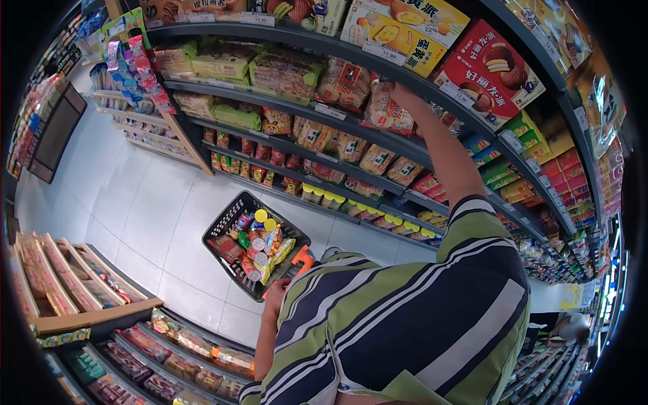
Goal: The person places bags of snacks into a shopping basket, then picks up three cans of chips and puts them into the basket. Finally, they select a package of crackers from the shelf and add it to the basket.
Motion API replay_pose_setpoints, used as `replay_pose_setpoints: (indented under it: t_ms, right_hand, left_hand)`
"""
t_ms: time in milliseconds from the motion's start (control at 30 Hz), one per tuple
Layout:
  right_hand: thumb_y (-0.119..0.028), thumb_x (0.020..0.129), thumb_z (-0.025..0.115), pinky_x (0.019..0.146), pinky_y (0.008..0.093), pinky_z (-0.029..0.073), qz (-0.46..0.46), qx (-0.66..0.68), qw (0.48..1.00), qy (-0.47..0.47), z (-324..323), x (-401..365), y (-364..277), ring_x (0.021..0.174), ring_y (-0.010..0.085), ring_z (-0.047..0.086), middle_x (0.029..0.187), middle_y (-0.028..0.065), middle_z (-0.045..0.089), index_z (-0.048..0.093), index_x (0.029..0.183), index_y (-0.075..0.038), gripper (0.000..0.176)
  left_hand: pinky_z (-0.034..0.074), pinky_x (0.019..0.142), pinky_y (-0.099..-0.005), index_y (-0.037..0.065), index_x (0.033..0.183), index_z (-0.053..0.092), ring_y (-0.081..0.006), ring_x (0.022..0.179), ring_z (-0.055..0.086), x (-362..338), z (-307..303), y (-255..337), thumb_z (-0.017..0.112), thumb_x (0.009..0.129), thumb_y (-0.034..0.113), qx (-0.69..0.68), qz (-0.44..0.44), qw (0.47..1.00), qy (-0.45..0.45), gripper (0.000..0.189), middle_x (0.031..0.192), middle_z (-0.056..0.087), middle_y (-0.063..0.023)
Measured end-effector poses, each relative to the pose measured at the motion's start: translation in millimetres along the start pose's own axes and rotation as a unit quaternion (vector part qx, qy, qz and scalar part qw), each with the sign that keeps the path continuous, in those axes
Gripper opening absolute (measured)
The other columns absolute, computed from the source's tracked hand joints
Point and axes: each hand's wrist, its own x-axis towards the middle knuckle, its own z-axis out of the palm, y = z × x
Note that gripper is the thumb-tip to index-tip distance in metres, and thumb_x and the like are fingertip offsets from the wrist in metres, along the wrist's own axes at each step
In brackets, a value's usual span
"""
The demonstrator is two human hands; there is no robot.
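Note:
My right hand (403,96) reaches to a middle shelf on the right and touches the top of a clear and red snack bag (386,111); the fingers look closed on its upper edge, partly hidden. Low in the middle, my left hand (275,295) is wrapped round the orange-and-black handle (303,259) of a black shopping basket cart (217,233). Inside the cart lie several colourful snack packets (279,252) and tubs with round lids (258,244).
Long shelves (297,101) of packaged food curve across the top and right. A red box (489,71) stands above my right hand. More racks (88,324) line the lower left, a display stand (57,128) the upper left. Another person (570,327) is at the far right.

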Motion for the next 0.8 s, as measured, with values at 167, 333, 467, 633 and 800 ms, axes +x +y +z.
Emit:
replay_pose_setpoints:
  t_ms: [167,333,467,633,800]
  right_hand:
    - [-0.035,0.106,0.055,0.106,0.0534,0.051,0.009,0.038,0.999,0.027,35,5,17,0.120,0.0410,0.068,0.136,0.0194,0.067,0.064,0.134,-0.008,0.040]
    - [-0.034,0.102,0.058,0.103,0.0538,0.052,0.004,0.011,0.999,0.052,8,-20,0,0.116,0.0444,0.068,0.126,0.0238,0.070,0.065,0.131,-0.005,0.041]
    - [-0.033,0.100,0.059,0.098,0.0544,0.055,-0.040,-0.048,0.990,0.128,5,-31,1,0.106,0.0447,0.070,0.118,0.0246,0.071,0.063,0.137,-0.003,0.047]
    - [-0.031,0.093,0.068,0.101,0.0572,0.052,-0.015,-0.011,0.998,0.057,-9,-49,-13,0.114,0.0465,0.066,0.125,0.0302,0.066,0.056,0.146,-0.003,0.061]
    - [-0.024,0.089,0.074,0.100,0.0582,0.049,-0.076,-0.037,0.985,0.151,-39,-80,-38,0.120,0.0415,0.063,0.133,0.0218,0.062,0.052,0.151,-0.007,0.068]
  left_hand:
    - [0.059,0.086,-0.0370,0.000,0.122,0.076,-0.0272,0.099,0.078,-4,0,9,0.077,0.093,0.049,0.000,-0.019,1.000,0.019,0.057,0.108,0.080,-0.0193]
    - [0.059,0.088,-0.0366,0.000,0.126,0.074,-0.0262,0.101,0.078,-1,-2,7,0.077,0.092,0.047,-0.002,-0.031,0.999,0.007,0.058,0.109,0.080,-0.0183]
    - [0.058,0.091,-0.0366,0.001,0.130,0.072,-0.0258,0.105,0.077,3,-2,0,0.077,0.090,0.045,-0.006,-0.024,1.000,-0.004,0.059,0.114,0.079,-0.0178]
    - [0.057,0.092,-0.0362,0.001,0.131,0.072,-0.0254,0.107,0.076,5,-5,2,0.079,0.089,0.043,-0.020,-0.029,0.999,-0.024,0.060,0.116,0.079,-0.0171]
    - [0.057,0.091,-0.0354,0.000,0.131,0.071,-0.0246,0.106,0.076,5,-8,7,0.080,0.089,0.042,-0.024,-0.035,0.999,-0.034,0.060,0.116,0.079,-0.0161]
